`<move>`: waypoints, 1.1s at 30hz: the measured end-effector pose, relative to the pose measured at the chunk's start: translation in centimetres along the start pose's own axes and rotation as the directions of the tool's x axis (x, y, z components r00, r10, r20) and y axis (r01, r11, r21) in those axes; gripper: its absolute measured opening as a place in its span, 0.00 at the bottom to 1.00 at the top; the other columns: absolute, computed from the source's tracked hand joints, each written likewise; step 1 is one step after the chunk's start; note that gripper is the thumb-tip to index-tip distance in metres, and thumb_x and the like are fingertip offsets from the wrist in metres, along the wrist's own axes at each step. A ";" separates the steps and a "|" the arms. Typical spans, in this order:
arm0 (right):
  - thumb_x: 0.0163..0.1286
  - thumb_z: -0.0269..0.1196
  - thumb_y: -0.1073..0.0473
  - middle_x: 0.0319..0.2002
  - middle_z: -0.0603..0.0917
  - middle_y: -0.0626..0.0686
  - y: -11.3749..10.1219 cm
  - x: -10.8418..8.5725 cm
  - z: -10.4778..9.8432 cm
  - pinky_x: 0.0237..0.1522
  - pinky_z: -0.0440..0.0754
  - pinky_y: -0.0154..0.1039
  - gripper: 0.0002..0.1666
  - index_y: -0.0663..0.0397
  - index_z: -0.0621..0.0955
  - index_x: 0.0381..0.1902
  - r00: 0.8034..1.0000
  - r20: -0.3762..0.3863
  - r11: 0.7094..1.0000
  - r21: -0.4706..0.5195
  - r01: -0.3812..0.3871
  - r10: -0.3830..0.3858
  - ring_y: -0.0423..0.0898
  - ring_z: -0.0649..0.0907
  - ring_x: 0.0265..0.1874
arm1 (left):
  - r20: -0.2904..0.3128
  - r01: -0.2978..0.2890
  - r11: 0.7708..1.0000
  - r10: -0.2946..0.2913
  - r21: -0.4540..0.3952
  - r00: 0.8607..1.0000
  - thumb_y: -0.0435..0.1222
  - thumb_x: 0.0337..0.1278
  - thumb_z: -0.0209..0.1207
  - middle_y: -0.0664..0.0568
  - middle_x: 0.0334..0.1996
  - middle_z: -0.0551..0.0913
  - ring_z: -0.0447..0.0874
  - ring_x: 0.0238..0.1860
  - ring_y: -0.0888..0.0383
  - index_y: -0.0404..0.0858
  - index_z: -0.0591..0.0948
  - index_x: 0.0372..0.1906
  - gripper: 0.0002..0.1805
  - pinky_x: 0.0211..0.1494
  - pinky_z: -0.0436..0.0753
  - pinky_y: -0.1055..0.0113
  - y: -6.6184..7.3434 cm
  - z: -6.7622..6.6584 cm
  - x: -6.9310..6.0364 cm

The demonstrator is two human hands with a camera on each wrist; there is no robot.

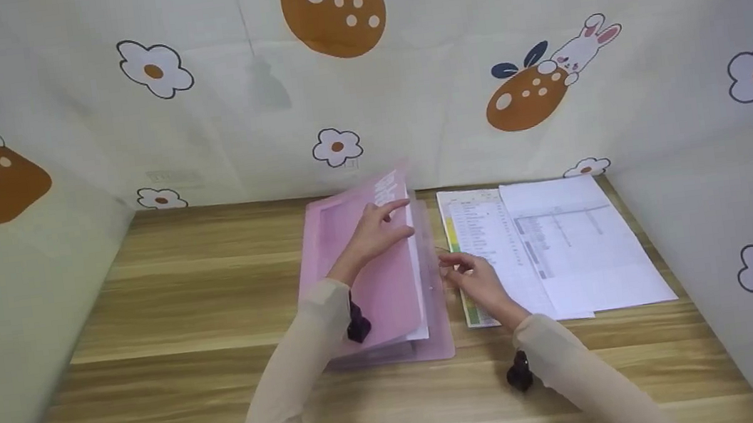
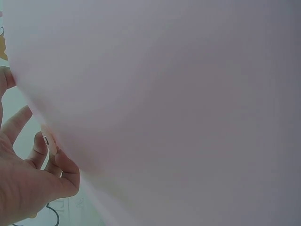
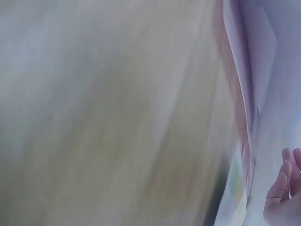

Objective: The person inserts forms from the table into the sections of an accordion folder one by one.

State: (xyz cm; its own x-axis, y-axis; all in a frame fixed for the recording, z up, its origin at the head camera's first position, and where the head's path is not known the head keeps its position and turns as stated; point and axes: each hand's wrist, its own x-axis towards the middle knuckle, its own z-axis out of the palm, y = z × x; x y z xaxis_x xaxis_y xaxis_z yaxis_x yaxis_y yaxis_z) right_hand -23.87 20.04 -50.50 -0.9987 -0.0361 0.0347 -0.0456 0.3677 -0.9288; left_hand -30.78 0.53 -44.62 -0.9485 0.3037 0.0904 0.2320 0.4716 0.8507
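Note:
A pink folder (image 1: 367, 277) lies on the table with its cover tilted up and white paper (image 1: 419, 289) showing at the right edge. My left hand (image 1: 375, 232) holds that raised edge, thumb and fingertips against it; in the left wrist view the pink sheet (image 2: 178, 113) hides much of the scene. Beside the folder's right edge is my right hand (image 1: 475, 282), its fingers slightly bent, with a gap between thumb and forefinger. A thin line shows near those fingertips, too fine to identify. In the right wrist view the fingers (image 3: 283, 183) stand before a pale lilac sheet (image 3: 277, 117).
Printed sheets (image 1: 597, 249) lie overlapping to the right of the folder, one with a yellow and green strip along its left edge. The wooden table (image 1: 190, 328) meets patterned cloth walls (image 1: 230, 129) at the back and sides.

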 end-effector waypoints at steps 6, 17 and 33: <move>0.55 0.58 0.69 0.41 0.80 0.58 0.7 0.8 -2.8 0.39 0.67 0.38 0.17 0.67 0.77 0.44 0.996 -0.082 0.998 -0.052 -0.040 0.036 0.48 0.74 0.35 | 0.003 -0.013 1.000 0.013 0.006 1.000 0.39 0.43 0.63 0.46 0.36 0.64 0.63 0.37 0.54 0.45 0.73 0.56 0.28 0.35 0.63 0.66 -0.2 0.0 0.1; 0.59 0.56 0.67 0.48 0.75 0.62 2.5 1.6 -7.3 0.47 0.65 0.40 0.22 0.67 0.72 0.52 0.975 -0.120 0.981 -0.021 -0.193 0.189 0.52 0.72 0.46 | 0.012 0.002 1.000 -0.002 -0.022 1.000 0.39 0.44 0.62 0.45 0.38 0.64 0.63 0.38 0.54 0.45 0.73 0.56 0.28 0.36 0.63 0.65 0.0 -0.1 0.0; 0.63 0.52 0.64 0.53 0.70 0.65 5.6 1.1 -14.1 0.46 0.66 0.32 0.24 0.69 0.68 0.56 0.937 -0.213 0.956 -0.038 -0.292 0.277 0.52 0.70 0.51 | 0.008 0.003 1.000 -0.003 -0.023 1.000 0.39 0.44 0.62 0.46 0.37 0.64 0.62 0.37 0.55 0.45 0.73 0.56 0.28 0.35 0.63 0.66 -0.1 0.0 0.1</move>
State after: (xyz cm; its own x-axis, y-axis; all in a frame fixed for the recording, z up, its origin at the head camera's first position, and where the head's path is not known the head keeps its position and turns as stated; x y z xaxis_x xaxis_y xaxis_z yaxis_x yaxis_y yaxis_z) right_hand -25.52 35.12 -50.45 -0.9527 0.2663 -0.1463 0.2468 0.3977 -0.8837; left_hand -30.87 0.53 -44.74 -0.9475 0.3085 0.0837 0.2240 0.4538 0.8625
